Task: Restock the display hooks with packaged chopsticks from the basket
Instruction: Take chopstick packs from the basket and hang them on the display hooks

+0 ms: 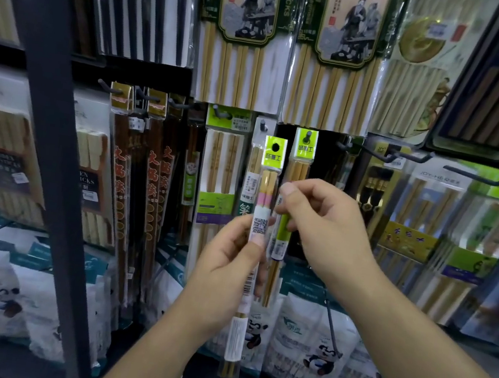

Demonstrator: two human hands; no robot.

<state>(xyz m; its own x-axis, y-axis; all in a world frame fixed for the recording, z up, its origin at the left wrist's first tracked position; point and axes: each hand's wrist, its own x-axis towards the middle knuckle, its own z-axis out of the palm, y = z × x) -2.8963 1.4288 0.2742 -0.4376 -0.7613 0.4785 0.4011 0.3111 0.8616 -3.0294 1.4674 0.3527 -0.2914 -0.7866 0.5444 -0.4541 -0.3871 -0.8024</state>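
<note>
Your left hand [225, 268] grips a slim, clear-plastic chopstick packet [263, 209], fingers curled round its middle. The packet stands nearly upright, its long axis vertical. Its lime-green card header, with a punched hole, points up just in front of the display hooks. Your right hand [325, 227] pinches a matching hanging packet [301, 164] between thumb and curled fingers; that one hangs from a dark metal hook [308, 137]. Glossy panda-printed bags [312, 355] fill the shelf below. A dark metal upright [49, 130] stands at left.
</note>
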